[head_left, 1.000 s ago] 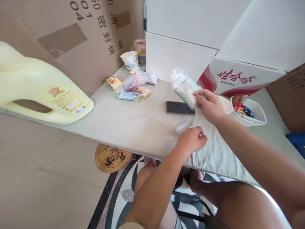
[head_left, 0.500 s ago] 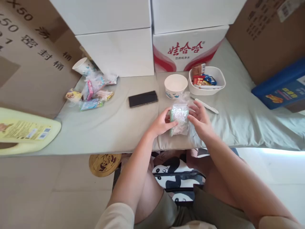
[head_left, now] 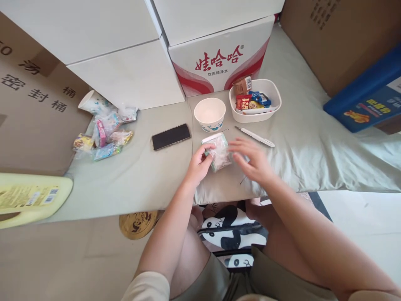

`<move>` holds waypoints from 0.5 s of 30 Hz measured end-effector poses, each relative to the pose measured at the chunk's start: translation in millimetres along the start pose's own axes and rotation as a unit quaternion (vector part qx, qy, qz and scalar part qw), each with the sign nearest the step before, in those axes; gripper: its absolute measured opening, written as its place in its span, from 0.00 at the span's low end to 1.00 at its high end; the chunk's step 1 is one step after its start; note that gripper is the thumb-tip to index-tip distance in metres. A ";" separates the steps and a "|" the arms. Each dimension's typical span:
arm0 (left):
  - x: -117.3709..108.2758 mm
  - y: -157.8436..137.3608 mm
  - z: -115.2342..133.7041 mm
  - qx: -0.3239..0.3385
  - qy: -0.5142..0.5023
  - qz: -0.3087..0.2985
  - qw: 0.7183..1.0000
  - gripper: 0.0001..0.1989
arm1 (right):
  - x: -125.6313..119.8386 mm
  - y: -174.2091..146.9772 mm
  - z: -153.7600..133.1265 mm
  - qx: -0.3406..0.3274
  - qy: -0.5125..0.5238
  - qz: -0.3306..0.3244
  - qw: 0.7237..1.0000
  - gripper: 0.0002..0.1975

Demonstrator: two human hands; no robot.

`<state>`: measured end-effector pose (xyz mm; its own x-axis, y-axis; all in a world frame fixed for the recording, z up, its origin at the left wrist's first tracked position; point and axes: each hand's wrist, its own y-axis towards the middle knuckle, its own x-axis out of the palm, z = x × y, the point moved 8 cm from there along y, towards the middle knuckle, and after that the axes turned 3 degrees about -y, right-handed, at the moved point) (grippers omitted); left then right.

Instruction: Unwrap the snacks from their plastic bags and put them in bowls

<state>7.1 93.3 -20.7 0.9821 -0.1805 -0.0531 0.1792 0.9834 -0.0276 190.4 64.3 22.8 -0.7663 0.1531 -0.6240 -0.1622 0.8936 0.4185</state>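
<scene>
With our left hand (head_left: pixel 197 166) we are pinching the clear-wrapped packet (head_left: pixel 219 154) at its left edge, its long axis apparently running far-left to near-right, while our right hand (head_left: pixel 255 161), loosely spread, is hovering at its right edge, contact unclear, the bowl (head_left: pixel 209 113) standing just beyond.

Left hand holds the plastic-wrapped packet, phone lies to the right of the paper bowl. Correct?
Not quite: the phone lies to the left of the paper bowl, as the head view shows. The left hand does hold the plastic-wrapped packet.
</scene>
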 end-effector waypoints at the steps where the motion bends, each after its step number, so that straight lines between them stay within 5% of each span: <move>1: -7.8 0.0 -1.3 -0.010 -0.018 0.022 1.000 0.15 | -10.9 1.1 13.4 0.026 -0.043 0.040 0.998 0.15; 4: -30.2 -1.6 -5.2 -0.034 -0.067 0.069 0.995 0.14 | -35.2 1.4 60.0 0.125 -0.195 0.106 0.967 0.21; 8: -58.3 -6.1 -1.0 0.006 0.005 0.140 0.990 0.11 | -36.7 0.6 84.2 0.169 -0.247 0.040 0.953 0.16; 12: -65.1 -11.8 3.1 0.037 0.051 0.148 0.987 0.20 | -31.0 -13.2 48.9 0.243 -0.172 0.015 0.955 0.16; 15: -58.7 -16.0 4.9 0.035 0.093 0.127 0.987 0.18 | 1.3 -17.3 4.7 0.234 -0.034 -0.046 0.971 0.18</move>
<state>-53.1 88.2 -12.2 0.9697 0.0783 -0.2314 -0.0614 0.9950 0.0790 195.2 51.0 11.7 -0.7169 0.0768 -0.6930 0.0839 0.9962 0.0236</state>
